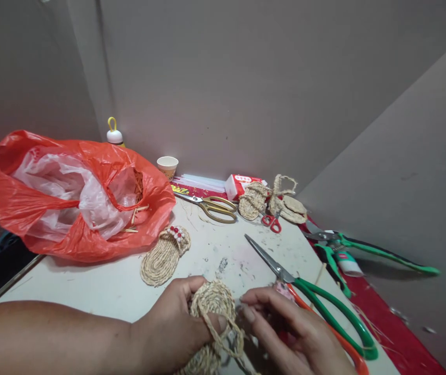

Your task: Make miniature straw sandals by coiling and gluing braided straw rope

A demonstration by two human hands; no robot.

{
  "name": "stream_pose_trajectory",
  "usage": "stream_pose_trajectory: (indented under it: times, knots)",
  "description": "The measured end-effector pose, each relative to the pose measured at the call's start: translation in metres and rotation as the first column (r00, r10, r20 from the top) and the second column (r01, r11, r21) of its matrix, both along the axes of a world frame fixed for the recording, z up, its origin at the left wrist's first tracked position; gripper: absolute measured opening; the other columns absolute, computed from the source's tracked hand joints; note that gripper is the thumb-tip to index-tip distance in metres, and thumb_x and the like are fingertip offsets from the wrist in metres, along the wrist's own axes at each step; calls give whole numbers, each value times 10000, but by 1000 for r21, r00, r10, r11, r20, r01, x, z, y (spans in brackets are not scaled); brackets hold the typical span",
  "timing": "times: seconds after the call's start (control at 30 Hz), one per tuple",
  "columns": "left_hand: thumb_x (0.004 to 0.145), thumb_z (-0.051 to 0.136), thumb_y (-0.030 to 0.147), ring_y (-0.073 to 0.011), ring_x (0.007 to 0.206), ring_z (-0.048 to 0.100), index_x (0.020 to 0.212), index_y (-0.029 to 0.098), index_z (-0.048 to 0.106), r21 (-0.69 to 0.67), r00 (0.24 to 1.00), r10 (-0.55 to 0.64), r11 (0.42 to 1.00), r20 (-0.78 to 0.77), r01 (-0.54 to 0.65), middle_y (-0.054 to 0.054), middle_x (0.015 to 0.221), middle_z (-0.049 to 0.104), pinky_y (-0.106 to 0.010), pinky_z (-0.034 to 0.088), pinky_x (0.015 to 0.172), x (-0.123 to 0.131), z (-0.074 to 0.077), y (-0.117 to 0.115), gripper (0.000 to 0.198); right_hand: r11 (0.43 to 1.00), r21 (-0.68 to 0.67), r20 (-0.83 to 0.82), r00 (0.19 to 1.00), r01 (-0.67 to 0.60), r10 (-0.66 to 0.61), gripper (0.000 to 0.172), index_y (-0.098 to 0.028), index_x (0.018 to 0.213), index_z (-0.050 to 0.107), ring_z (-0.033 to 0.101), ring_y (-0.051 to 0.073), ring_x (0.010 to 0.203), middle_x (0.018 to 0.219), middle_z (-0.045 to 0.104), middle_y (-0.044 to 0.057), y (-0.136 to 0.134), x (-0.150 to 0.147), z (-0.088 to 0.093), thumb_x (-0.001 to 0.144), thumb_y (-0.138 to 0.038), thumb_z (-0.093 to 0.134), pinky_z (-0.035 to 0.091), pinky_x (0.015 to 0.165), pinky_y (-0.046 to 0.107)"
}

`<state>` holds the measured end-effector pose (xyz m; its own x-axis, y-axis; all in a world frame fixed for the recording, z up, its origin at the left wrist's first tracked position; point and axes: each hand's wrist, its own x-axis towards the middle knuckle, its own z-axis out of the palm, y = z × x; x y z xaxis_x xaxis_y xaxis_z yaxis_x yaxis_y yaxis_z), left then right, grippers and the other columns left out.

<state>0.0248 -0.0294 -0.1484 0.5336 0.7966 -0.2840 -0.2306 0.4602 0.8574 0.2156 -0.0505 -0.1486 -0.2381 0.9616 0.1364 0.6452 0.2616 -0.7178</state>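
Observation:
A small coiled slipper of braided straw cord (214, 301) is gripped in my left hand (176, 323), with the thumb pressed over its front. A loop of the same cord (236, 341) hangs from its right side and runs down out of view. My right hand (285, 328) is just right of the piece, fingers partly bent and apart, with nothing visible between them. Beyond my left hand lies a finished straw slipper (162, 260) with red and white beads on its strap. Green-and-orange-handled scissors (285, 273) rest beside and partly behind my right hand.
A red plastic bag (90, 250) fills the table's left side. Farther back are a paper cup (167, 166), gold-handled scissors (217, 208), a tissue pack (234, 187), more straw slippers (252, 202) and small red scissors (273, 223). Green-handled shears (387, 252) lie right.

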Motion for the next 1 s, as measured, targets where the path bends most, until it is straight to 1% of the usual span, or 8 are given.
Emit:
stream_pose_trajectory:
  times: [0.13,0.23,0.43,0.6,0.7,0.77,0.9,1.0]
  knots:
    - [699,717,251,-105,646,488,814,120,594,3,999,0,1000,-41,0,-1,721,585,-229,400,620,1,0,2,214,998,-53,-36,999,15,-17,288,-211,713,565,492,126,498,567,521,-25,2,0,2,925,-374,457,417,449,202]
    - [707,718,265,-96,616,466,795,124,581,41,996,1,999,-86,3,12,692,569,-224,388,599,0,-1,4,215,998,-53,-73,997,36,-40,323,-205,684,551,484,128,519,578,522,-17,4,0,5,931,-384,444,415,468,209]
    - [705,726,293,-86,577,451,765,134,552,23,999,20,1000,-47,-19,30,648,535,-219,377,573,-1,-2,4,243,990,-116,-285,952,82,-113,163,-209,983,575,557,127,527,668,602,-10,-1,-1,2,907,-322,485,443,456,202]
    - [702,732,301,-96,596,460,778,130,566,21,999,18,1000,-39,-17,19,663,538,-232,376,590,-1,-3,7,250,992,80,-143,984,-100,110,167,-217,1004,600,553,103,488,660,625,-18,-1,-4,1,858,-169,534,442,445,181]
    - [687,746,312,-107,625,479,776,128,581,22,1000,-3,1000,-28,4,6,686,561,-236,382,610,0,-3,8,263,931,268,-64,960,-247,273,224,-206,995,626,602,114,554,693,661,9,4,-4,2,820,-81,564,476,501,189]
    - [671,758,299,-108,634,476,765,127,594,44,999,-15,999,-43,17,9,689,564,-232,385,620,0,-3,8,255,898,320,-80,936,-301,342,229,-201,984,639,640,126,618,729,682,31,7,-3,3,816,-58,578,502,552,197]
    - [732,701,233,-106,673,489,809,132,638,138,995,-21,990,-100,35,19,720,586,-224,400,674,-2,-3,6,142,941,212,-183,935,-265,305,146,-222,877,679,626,128,607,710,647,23,7,0,7,850,-109,590,501,543,201]
    - [734,704,247,-109,685,509,823,141,644,103,994,-39,993,-98,49,22,731,602,-218,413,675,-4,0,5,151,978,54,-274,939,-202,209,140,-242,781,687,584,137,585,686,602,13,6,0,7,873,-207,589,487,520,218]
